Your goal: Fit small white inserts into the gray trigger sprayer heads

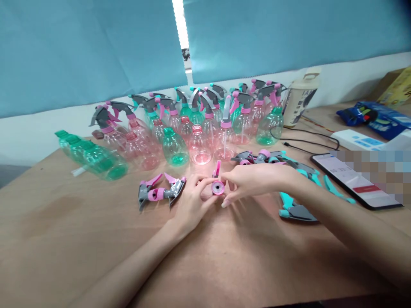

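Above the table, a pink and grey trigger spray head [218, 187] has the round opening of its collar facing me. My left hand [192, 203] is closed on its left side, thumb and fingers pinching the collar. From the right, the curled fingers of my right hand [245, 182] close around the same collar, with the thumb low beside the rim. Left of my hands lie loose pink and grey spray heads [156, 193]. Another pile of spray heads [263, 156], pink and turquoise, lies behind and under my right forearm.
Rows of clear pink and green bottles stand behind my hands, including an open green bottle [175, 147] and an open pink bottle [201, 145]. Several green bottles [105, 162] lean at left. On the right are a phone [349, 179], a black cable [308, 149], a blue packet [379, 117] and a beige bottle [298, 100].
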A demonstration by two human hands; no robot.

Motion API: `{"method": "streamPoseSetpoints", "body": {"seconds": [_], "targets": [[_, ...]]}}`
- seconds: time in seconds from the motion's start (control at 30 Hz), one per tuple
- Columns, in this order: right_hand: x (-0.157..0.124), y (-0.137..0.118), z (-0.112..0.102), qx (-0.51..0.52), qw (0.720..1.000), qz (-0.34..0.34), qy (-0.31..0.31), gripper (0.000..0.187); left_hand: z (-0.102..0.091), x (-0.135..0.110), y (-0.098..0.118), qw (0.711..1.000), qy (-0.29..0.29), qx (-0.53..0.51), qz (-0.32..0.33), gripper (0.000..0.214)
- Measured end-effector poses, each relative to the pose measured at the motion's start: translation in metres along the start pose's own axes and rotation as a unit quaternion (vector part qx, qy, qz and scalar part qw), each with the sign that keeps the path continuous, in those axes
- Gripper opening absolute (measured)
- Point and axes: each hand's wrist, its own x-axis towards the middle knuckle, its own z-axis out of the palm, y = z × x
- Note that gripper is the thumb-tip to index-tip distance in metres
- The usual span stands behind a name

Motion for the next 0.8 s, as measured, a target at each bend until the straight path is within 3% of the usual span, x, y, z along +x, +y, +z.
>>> {"method": "streamPoseSetpoints", "body": {"seconds": [0.33,0.57,0.8], "targets": [[-0.018,0.008,-0.015,0.049,0.996,-0.009,0.072,0.043,0.000,0.002,0.005,0.999,0.024,-0.011,-0.028,0.022],[-0.012,-0.003,-0.007,0.075,0.996,-0.039,0.041,0.036,0.001,0.000,0.002,0.999,0.034,-0.014,-0.031,0.024],[-0.010,-0.011,0.001,0.045,0.997,-0.031,0.046,0.036,0.004,-0.001,-0.001,0.999,0.043,-0.019,-0.022,0.024]]}}
